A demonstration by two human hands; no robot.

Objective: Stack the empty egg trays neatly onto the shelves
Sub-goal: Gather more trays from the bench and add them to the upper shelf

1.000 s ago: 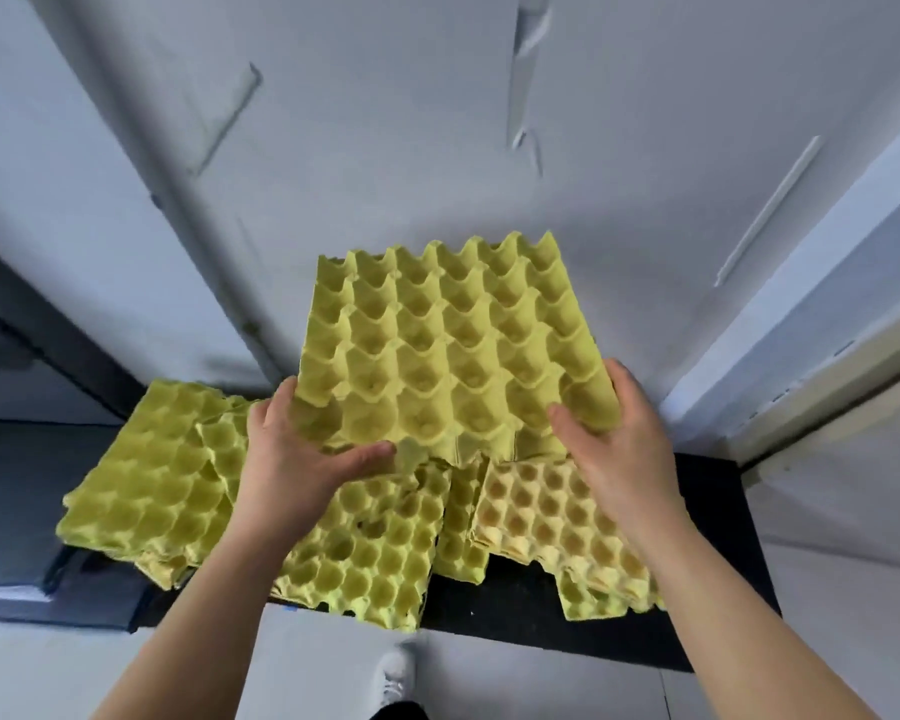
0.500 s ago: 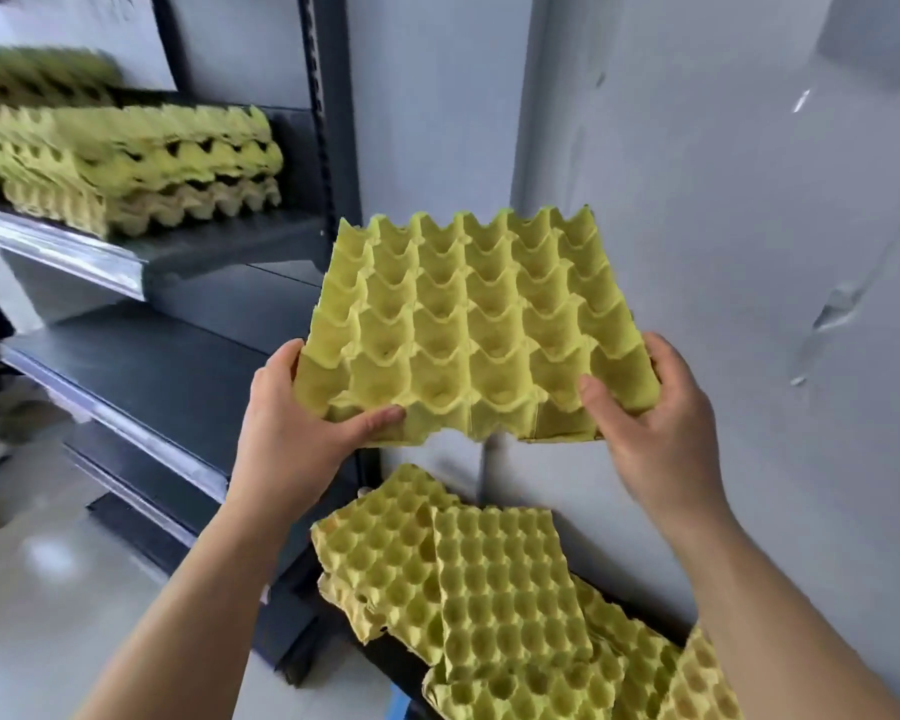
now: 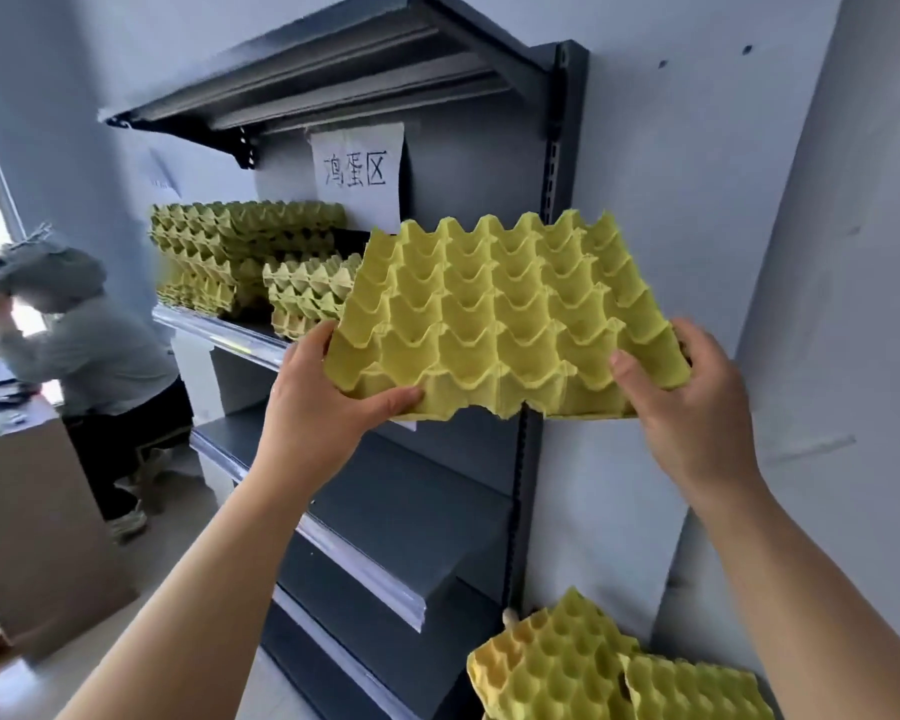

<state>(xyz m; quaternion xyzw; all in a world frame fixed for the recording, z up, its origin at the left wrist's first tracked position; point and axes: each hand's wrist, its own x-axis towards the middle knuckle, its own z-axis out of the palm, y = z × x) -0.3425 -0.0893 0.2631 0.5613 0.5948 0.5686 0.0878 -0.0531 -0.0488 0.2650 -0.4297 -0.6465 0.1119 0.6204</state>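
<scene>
1. Step in hand: carrying one tray (image 3: 505, 324) to the shelf (image 3: 219, 327). The tray is in the air, tilted with its far edge up, just in front of the shelf's right part and not yet resting on anything.
2. Left hand (image 3: 318, 402): its fingers (image 3: 319, 336) grip the tray's near left corner, thumb on top.
3. Right hand (image 3: 692, 407): its fingers (image 3: 697, 330) grip the near right corner the same way.
4. Next move, as I judge it: level the tray, line its cups up with the short stack (image 3: 307, 298) and lower it until it nests. Both hands should let go only once it sits square. A skewed tray would ride high and spoil the pile.
5. The task looks partly done, since loose trays (image 3: 593, 667) lie low at the right, near the unit's foot.
6. Counts:
   - Held trays: one.
   - Hands: two, both on that tray.
   - Stacks on the shelf: two that I can tell apart, the short one and a tall stack (image 3: 214, 252) behind and left of it. Their layers are too tightly packed to count.
   - Loose trays: at least two, cut off by the frame edge.
   - Shelf boards: four show, with trays on one only.
   - Paper sign (image 3: 357, 171) on the back panel: one.
   - Another person (image 3: 74, 345), at the far left: one.
</scene>
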